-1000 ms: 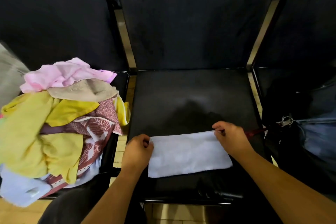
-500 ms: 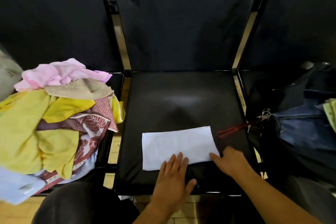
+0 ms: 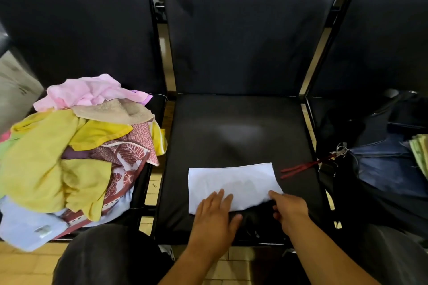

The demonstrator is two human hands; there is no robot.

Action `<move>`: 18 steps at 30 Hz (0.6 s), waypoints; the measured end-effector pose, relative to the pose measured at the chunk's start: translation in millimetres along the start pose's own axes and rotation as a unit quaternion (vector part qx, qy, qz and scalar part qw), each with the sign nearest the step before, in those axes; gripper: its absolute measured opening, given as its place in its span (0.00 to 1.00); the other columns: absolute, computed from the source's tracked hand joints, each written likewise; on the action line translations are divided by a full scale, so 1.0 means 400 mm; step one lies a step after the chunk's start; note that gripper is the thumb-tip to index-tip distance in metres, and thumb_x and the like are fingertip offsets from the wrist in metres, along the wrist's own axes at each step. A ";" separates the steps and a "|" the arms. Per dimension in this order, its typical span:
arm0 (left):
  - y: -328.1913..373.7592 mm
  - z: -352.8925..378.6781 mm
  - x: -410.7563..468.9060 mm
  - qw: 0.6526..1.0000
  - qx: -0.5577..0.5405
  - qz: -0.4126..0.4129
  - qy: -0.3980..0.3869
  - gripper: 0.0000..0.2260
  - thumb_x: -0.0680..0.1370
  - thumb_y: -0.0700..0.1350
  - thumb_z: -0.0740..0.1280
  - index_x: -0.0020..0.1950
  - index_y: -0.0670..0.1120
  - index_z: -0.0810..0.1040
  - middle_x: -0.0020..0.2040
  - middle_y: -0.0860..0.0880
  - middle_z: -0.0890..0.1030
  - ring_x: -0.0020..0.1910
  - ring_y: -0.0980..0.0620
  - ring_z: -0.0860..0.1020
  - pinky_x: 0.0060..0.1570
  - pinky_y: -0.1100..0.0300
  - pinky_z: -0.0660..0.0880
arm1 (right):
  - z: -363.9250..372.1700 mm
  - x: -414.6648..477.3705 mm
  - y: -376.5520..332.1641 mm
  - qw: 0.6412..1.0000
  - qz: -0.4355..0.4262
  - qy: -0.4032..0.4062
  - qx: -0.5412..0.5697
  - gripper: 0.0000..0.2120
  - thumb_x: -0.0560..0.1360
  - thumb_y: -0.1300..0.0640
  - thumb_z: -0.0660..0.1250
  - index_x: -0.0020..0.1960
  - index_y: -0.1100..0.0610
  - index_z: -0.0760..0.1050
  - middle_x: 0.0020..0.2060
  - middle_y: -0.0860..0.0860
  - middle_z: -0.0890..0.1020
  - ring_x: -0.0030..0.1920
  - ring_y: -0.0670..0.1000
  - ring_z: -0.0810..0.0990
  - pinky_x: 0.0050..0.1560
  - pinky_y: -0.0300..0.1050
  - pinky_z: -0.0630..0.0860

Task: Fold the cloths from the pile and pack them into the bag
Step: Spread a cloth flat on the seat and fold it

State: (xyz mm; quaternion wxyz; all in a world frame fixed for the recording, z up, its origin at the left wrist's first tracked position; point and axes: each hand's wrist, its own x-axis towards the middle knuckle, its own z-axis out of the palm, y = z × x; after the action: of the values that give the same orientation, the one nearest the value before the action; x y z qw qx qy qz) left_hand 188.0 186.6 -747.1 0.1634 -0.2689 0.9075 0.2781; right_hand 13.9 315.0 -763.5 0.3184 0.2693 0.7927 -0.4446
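A white cloth (image 3: 234, 183), folded into a long strip, lies flat near the front of the middle black seat (image 3: 238, 127). My left hand (image 3: 214, 217) rests flat on its front edge, fingers straight. At the cloth's front right corner is my right hand (image 3: 289, 210), fingers curled at the edge; whether it pinches the corner I cannot tell. The pile of cloths (image 3: 76, 146), yellow, pink, beige and red-patterned, fills the left seat. A dark bag (image 3: 382, 164) sits open on the right seat, with a green cloth (image 3: 420, 150) showing inside.
A red cord (image 3: 303, 166) with a key ring (image 3: 340, 149) trails from the bag onto the middle seat. Metal frame bars separate the seats. My knees in dark trousers (image 3: 108, 257) are below, over a tiled floor.
Both hands left the cloth's far corners and came to its near edge. The left hand now lies flat on it. The camera view shifted slightly left.
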 end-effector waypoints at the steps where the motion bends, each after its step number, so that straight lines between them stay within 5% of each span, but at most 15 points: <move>1: -0.019 -0.013 -0.001 1.000 0.002 -0.006 0.019 0.27 0.83 0.66 0.51 0.81 0.59 0.57 0.83 0.55 0.57 0.82 0.51 0.54 0.80 0.52 0.50 | 0.003 -0.006 -0.003 1.000 -0.007 0.004 0.008 0.10 0.76 0.58 0.75 0.47 0.66 0.80 0.35 0.59 0.78 0.32 0.56 0.73 0.40 0.52 0.75; 5: -0.079 -0.063 -0.006 0.990 -0.139 -0.027 0.010 0.21 0.84 0.59 0.59 0.77 0.56 0.67 0.76 0.56 0.70 0.74 0.56 0.67 0.72 0.61 0.64 | 0.033 -0.073 -0.018 0.987 -0.154 0.031 -0.023 0.07 0.78 0.53 0.70 0.44 0.55 0.78 0.40 0.54 0.81 0.42 0.57 0.80 0.47 0.51 0.78; 9: -0.136 -0.122 0.007 0.936 -0.332 -0.110 0.046 0.16 0.85 0.49 0.62 0.73 0.56 0.72 0.68 0.57 0.76 0.66 0.57 0.75 0.62 0.65 0.71 | 0.121 -0.176 -0.006 0.949 -0.310 -0.029 -0.056 0.02 0.80 0.51 0.69 0.52 0.49 0.79 0.47 0.45 0.83 0.50 0.45 0.82 0.52 0.44 0.79; 13: -0.185 -0.131 0.026 0.867 -0.459 -0.175 0.081 0.14 0.82 0.47 0.66 0.68 0.55 0.76 0.52 0.54 0.85 0.52 0.56 0.84 0.57 0.54 0.81 | 0.221 -0.255 0.027 0.916 -0.344 -0.161 -0.130 0.09 0.80 0.50 0.69 0.59 0.42 0.76 0.58 0.35 0.78 0.57 0.39 0.79 0.56 0.30 0.74; 15: -0.186 -0.129 0.035 0.852 -0.487 -0.178 0.075 0.12 0.81 0.46 0.67 0.65 0.55 0.77 0.48 0.53 0.87 0.48 0.54 0.86 0.56 0.48 0.82 | 0.252 -0.263 0.045 0.879 -0.381 -0.192 -0.211 0.09 0.81 0.52 0.68 0.59 0.41 0.74 0.59 0.37 0.77 0.57 0.39 0.78 0.59 0.33 0.75; 18: -0.185 -0.135 0.035 0.858 -0.476 -0.177 0.071 0.12 0.81 0.45 0.67 0.64 0.56 0.74 0.50 0.54 0.87 0.45 0.56 0.86 0.46 0.56 0.84 | 0.275 -0.262 0.067 0.827 -0.408 -0.230 -0.311 0.12 0.82 0.55 0.66 0.61 0.41 0.71 0.60 0.41 0.79 0.58 0.41 0.78 0.65 0.37 0.74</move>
State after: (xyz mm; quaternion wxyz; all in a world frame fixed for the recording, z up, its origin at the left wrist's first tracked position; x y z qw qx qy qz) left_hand 211.6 97.4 -741.6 -0.0034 -0.4895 0.6102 0.6229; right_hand 130.4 216.0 -744.2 0.3477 -0.3019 0.8305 -0.3135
